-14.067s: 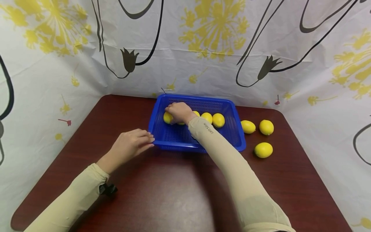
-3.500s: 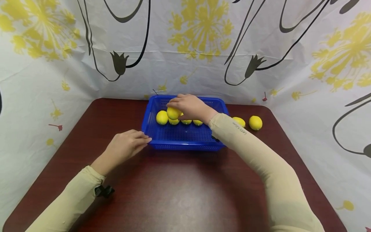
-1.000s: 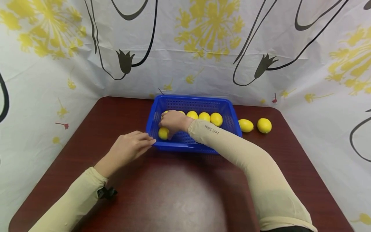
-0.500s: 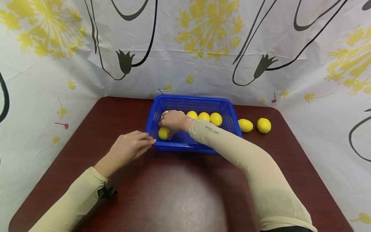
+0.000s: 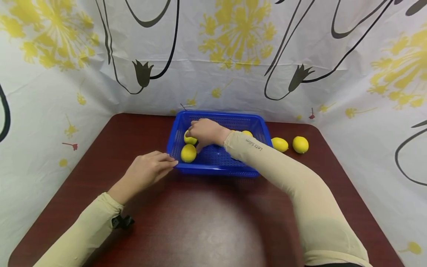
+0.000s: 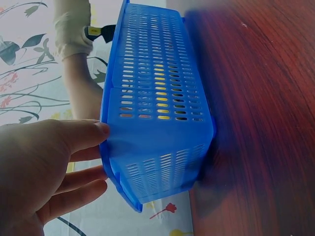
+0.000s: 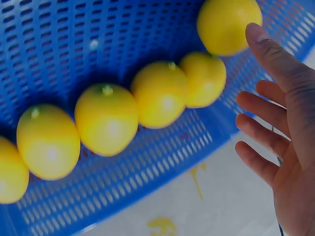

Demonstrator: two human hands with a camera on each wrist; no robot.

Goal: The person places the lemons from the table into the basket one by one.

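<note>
Two lemons (image 5: pixel 300 144) on table (image 5: pixel 200 222) — sleeved forearm (image 5: pixel 265 159) over basket (image 5: pixel 217 167).

The head view looks down and forward from behind the left hand (image 5: pixel 149 168) and right hand (image 5: pixel 207 131); close to each, wrist views share the basket (image 6: pixel 152 136), left facing its outside, right its inside.

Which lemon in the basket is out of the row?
The lemon in the near-left corner of the basket, closest to the left hand; the other five lemons line up along the far side.
</note>
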